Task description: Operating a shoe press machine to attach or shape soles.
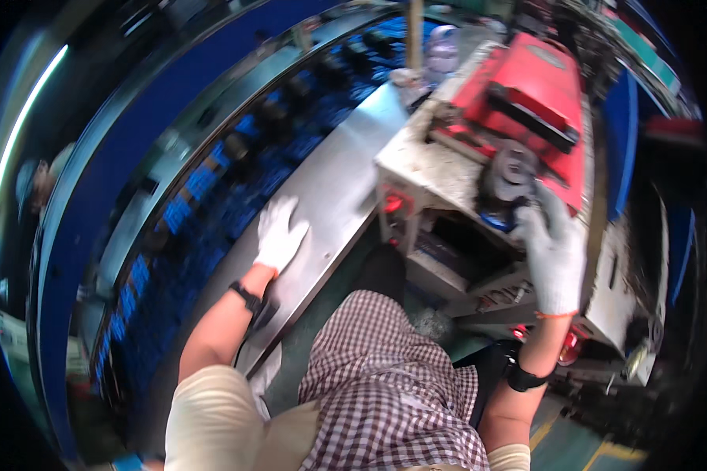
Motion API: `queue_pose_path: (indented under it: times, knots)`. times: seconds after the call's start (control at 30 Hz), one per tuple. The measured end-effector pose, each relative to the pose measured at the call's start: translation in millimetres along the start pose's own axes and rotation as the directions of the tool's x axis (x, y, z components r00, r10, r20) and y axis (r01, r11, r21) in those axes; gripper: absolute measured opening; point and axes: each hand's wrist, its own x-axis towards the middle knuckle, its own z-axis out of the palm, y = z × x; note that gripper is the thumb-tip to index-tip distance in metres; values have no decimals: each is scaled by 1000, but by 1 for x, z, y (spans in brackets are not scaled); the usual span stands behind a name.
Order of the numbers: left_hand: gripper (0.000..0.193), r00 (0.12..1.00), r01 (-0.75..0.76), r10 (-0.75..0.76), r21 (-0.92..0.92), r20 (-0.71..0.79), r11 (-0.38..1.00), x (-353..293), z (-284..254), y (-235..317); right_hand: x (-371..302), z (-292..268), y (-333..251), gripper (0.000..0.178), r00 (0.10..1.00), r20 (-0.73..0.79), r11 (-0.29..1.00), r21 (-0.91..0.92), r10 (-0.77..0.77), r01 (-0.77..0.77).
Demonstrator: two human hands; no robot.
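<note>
My left hand (280,235), in a white knit glove with an orange cuff, lies with spread fingers on a smooth metal ledge (334,184). It holds nothing. On the right, my right hand (555,263), gloved the same way, reaches to the front of a worn, light-coloured bench (416,153). Its thumb and fingers close at the near end of a grey, rounded metal-looking part (513,169). Blur hides the part's exact kind. Just behind it on the bench stands a red box-shaped machine (534,74). Something blue (495,220) shows below the grey part.
Beyond the ledge runs a long conveyor-like bed (212,169) with blue and dark pieces, framed by a blue beam (78,212). Under the bench is an open shelf (448,267) with items. A purplish bottle-shaped thing (442,51) stands at the back. Another person (39,180) is at far left.
</note>
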Motion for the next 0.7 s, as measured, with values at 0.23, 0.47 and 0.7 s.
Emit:
queue_pose_path:
  times: [0.23,0.47,0.7]
  knots:
    - [91,421,809,-652,-64,-631,584,35,-109,-124,6,0,33,42,987,-75,989,-42,-145,142]
    - [104,-8,478,-995,-875,-99,83,-34,-168,-368,14,1,41,43,999,43,995,-98,0,4]
    - [34,655,485,-682,-873,326,49,17,-75,-276,-13,-6,-2,43,994,-107,981,-193,-27,6]
